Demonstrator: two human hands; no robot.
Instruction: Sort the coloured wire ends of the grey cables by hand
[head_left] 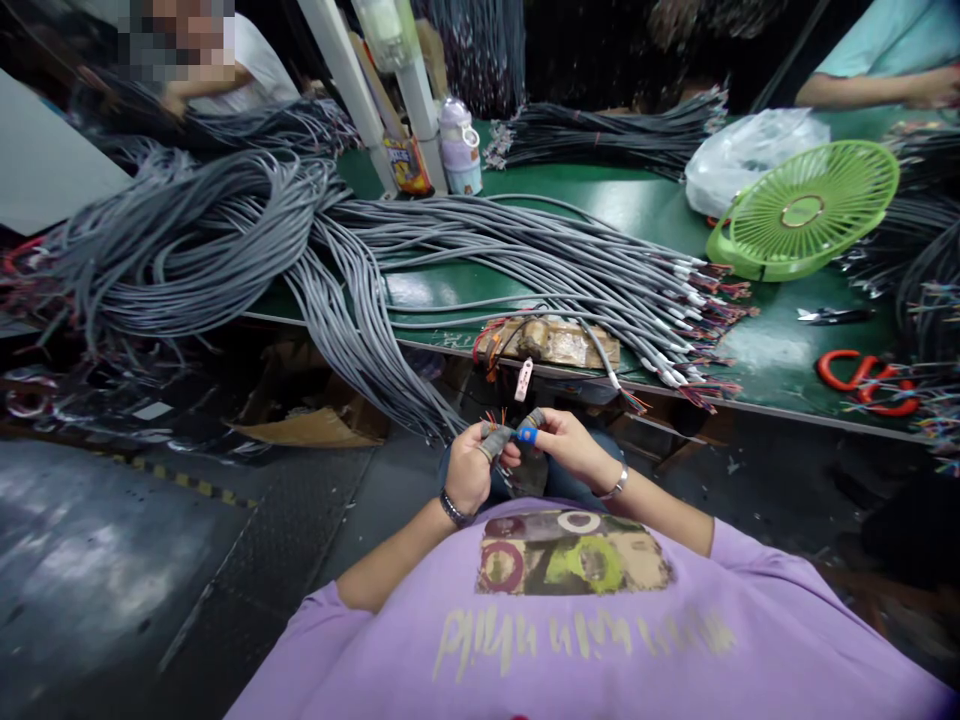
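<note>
In front of my lap, my left hand [474, 462] is closed around the end of a grey cable, with thin coloured wires [495, 418] fanning out above its fingers. Close beside it, my right hand [561, 442] pinches at the same wire ends, thumb and finger together. Grey wrapping covers some fingertips, and a blue band sits on a right-hand digit. A bundle of grey cables [360, 320] drops from the table edge toward my left hand. More grey cables [540, 250] lie across the green table [427, 290], their stripped ends pointing right.
A wooden block [559, 342] sits at the table's front edge. Farther right are a green fan [810, 210], a plastic bag [750, 155], orange-handled scissors [866, 383] and small cutters [832, 316]. A bottle [460, 150] stands behind the cables. Two people work across the table.
</note>
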